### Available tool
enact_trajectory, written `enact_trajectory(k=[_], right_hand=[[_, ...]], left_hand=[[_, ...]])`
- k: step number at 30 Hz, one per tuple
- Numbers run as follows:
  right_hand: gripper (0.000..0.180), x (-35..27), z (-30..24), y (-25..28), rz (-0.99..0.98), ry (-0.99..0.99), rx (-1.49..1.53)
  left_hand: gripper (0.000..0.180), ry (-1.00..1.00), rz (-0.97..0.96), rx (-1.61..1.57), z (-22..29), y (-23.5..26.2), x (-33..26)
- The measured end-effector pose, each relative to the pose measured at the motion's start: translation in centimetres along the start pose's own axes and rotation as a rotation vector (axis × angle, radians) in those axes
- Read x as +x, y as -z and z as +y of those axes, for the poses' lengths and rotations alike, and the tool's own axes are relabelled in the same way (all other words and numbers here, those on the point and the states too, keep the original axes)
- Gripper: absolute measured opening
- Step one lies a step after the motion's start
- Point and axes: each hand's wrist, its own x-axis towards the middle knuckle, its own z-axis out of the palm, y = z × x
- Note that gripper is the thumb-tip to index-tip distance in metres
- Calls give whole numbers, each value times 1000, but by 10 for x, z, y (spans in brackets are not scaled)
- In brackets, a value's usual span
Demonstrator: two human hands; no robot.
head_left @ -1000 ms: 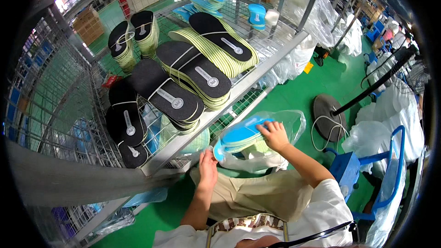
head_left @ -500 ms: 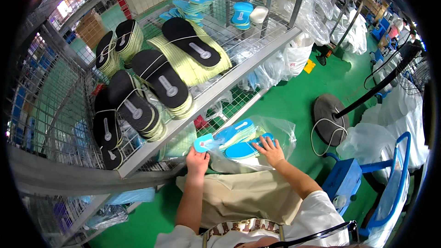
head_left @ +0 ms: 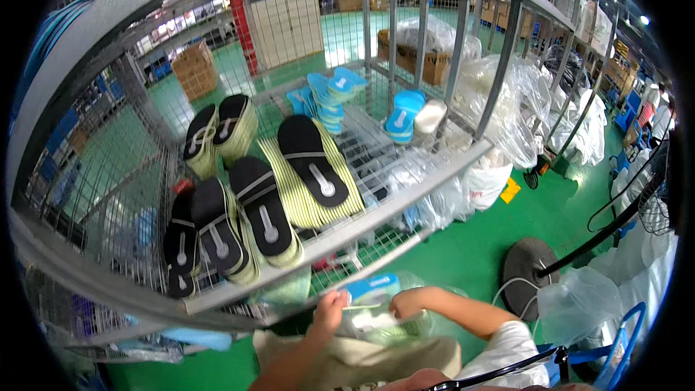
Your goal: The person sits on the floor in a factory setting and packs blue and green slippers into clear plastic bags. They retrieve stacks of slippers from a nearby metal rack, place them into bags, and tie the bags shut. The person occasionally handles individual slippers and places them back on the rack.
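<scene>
Low in front of me, below the rack's front rail, a clear plastic bag (head_left: 416,328) holds pale green layered insoles. At its upper left lies a blue-topped insole (head_left: 373,289). My left hand (head_left: 331,310) is closed at the left end of this insole, thumb and fingers pinching its edge. Over the bag's middle, my right hand (head_left: 407,302) is bent down with curled fingers. What the right fingers grip is hidden behind the hand. The bag's contents are partly blurred.
On the wire rack, tied stacks of black-topped insoles (head_left: 266,210) stand beside blue insole bundles (head_left: 327,98). The metal front rail (head_left: 405,219) runs above my hands. To the right are a round fan base (head_left: 527,275), a blue trolley (head_left: 628,347) and plastic bags (head_left: 507,112).
My view has tilted up, so the rack fills more of it. My right hand, spread flat on a blue insole before, is now curled. My hands are closer together.
</scene>
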Motion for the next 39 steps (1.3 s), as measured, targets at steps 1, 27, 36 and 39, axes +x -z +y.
enact_trajectory(k=[1,27,36,39], right_hand=[[29,-27,-1,31,86,236,190],[51,-56,80,324,996,-690,287],[69,-76,8,52,1133,518,717],[70,-23,23,-58,1028,250,513]], left_hand=[[25,-98,27,70,22,2,-5],[10,257,108,-642,43,-5,-7],[15,294,435,-797,15,1,-4],[15,224,426,-707,31,-11,-10]])
